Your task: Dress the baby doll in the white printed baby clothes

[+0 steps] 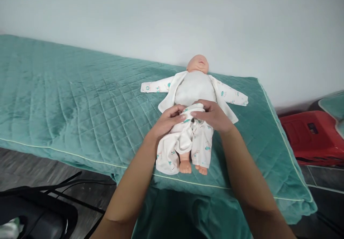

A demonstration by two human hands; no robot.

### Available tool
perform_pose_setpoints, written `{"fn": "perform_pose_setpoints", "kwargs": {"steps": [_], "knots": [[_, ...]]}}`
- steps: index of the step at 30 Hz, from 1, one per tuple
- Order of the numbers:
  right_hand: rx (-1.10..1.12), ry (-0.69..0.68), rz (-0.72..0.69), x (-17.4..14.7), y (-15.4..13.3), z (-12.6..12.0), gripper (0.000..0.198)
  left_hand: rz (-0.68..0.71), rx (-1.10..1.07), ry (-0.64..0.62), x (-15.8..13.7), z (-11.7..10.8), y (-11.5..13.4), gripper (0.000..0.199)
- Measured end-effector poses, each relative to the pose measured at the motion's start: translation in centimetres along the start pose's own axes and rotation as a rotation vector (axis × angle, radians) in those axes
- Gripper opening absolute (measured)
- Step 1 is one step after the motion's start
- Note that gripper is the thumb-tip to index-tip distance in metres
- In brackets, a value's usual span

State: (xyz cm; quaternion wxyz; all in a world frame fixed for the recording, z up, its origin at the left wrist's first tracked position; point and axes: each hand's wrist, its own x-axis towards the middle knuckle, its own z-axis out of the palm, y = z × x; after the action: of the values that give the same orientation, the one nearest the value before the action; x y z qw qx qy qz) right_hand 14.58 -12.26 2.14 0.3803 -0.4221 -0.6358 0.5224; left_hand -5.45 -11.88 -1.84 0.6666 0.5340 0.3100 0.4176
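A baby doll (197, 85) lies on its back, its head toward the wall and its feet toward me. An open white patterned jacket (231, 94) is on its arms, spread to both sides. White patterned baby pants (202, 142) lie over its legs; one pant leg covers a leg down to the foot, while the other leg's foot shows beside the loose pant leg. My left hand (171, 119) pinches the waistband at its left side. My right hand (211, 114) grips the bunched waistband from the right, thumb on top.
A green quilted cover (88, 99) spreads over the bed against a pale wall (134, 17). On the right stands a red plastic stool (311, 135). At the lower left are a black object (40, 214) and thin black bars above the dark floor.
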Motion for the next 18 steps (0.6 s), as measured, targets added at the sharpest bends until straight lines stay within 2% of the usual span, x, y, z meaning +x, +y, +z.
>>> {"fn": "perform_pose_setpoints", "kwargs": {"steps": [3,6,11,14,16,18], "knots": [[0.261,0.133,0.010,-0.3,1.7,-0.6,0.033,-0.083,0.079,-0.164,-0.3,0.1,0.3,0.038],[0.361,0.177,0.024,-0.6,2.0,-0.6,0.037,-0.123,0.133,-0.264,-0.4,0.1,0.4,0.038],[0.295,0.141,0.040,-0.6,1.1,-0.1,0.040,-0.097,-0.024,-0.071,-0.4,0.3,-0.1,0.043],[0.048,0.066,0.007,-0.6,0.4,0.1,0.040,-0.063,-0.119,0.048,-0.2,0.5,-0.3,0.047],[-0.159,-0.019,-0.014,-0.6,0.0,0.3,0.042,-0.048,-0.159,0.115,-0.1,0.6,-0.4,0.048],[-0.276,-0.113,-0.014,-0.6,-0.2,0.6,0.040,-0.052,-0.171,0.157,0.0,0.6,-0.3,0.048]]}}
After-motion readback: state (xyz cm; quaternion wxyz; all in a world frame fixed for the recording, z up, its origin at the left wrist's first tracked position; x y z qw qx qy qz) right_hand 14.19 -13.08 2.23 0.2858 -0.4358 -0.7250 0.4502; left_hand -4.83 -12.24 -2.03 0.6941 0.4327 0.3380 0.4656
